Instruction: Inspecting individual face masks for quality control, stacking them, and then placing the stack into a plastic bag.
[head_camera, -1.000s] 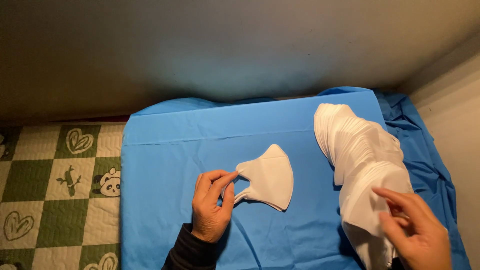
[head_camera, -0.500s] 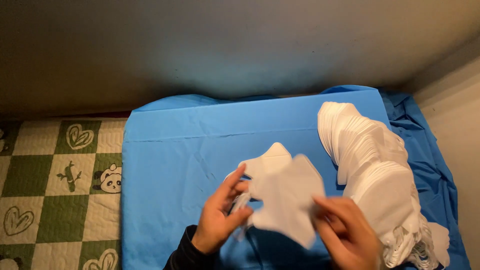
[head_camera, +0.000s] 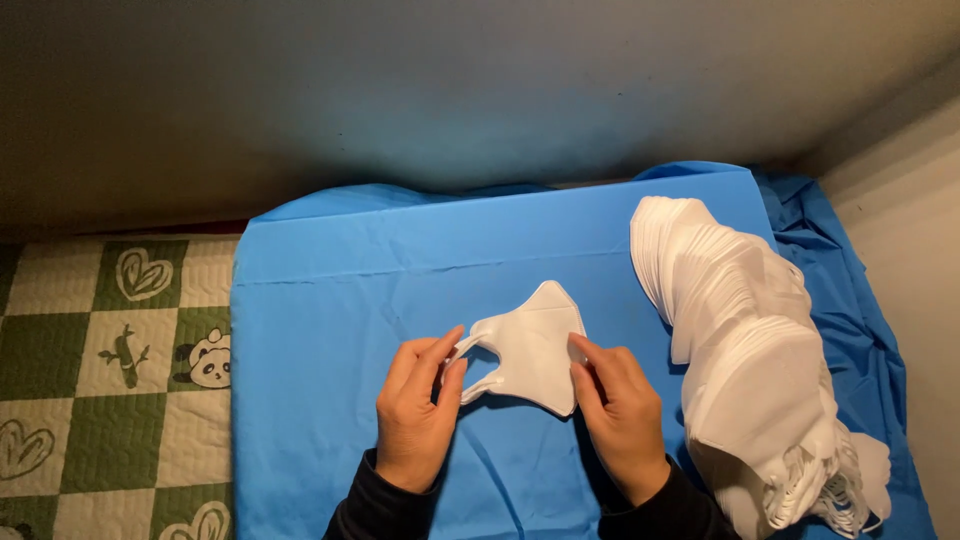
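while both hands are working at the middle of the blue sheet (head_camera: 330, 300), a single folded white face mask (head_camera: 530, 350) is lying flat on it, its pointed fold aiming away from the person. the left hand (head_camera: 418, 415) is pinching the mask's ear loop (head_camera: 470, 350) at its left edge between thumb and fingertips, so it is closed on the loop. the right hand (head_camera: 622, 410) is lying mostly flat with fingers extended, its fingertips pressing on the mask's right edge; it is pinning rather than gripping.

as a judgement, the thin loop could be slipping out of the light pinch, or could be tearing at its weld if the left hand is pulling while the right is holding the mask down hard. the smooth sheet could also be letting the mask slide or crease out of its fold. the tall slanting stack of white face masks (head_camera: 740, 340), just beside the right hand, is leaning and fanning out toward the near edge, so a nudge from the right forearm could be toppling it.

no box, tray or bag is showing; the masks are sitting loose on the sheet. a green and cream checkered quilt (head_camera: 110, 370) with heart and panda patterns is lying to the left.
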